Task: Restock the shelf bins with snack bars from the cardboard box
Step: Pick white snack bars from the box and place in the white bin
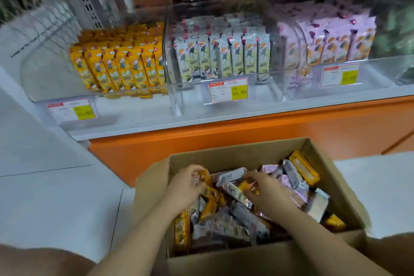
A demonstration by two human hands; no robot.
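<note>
The left hand (pixel 187 184) grips a yellow snack bar (pixel 205 176) and the right hand (pixel 263 189) pinches a second yellow bar (pixel 245 186). Both are low inside the cardboard box (pixel 235 154), among mixed wrappers. Best to gather only yellow ones, aligned alike, then stand them upright in the yellow bin (pixel 51 83), beyond and left of the hands.

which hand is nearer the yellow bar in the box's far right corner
Right: right hand lies a little left of the yellow bar, left hand works at the box's left wall.
</note>
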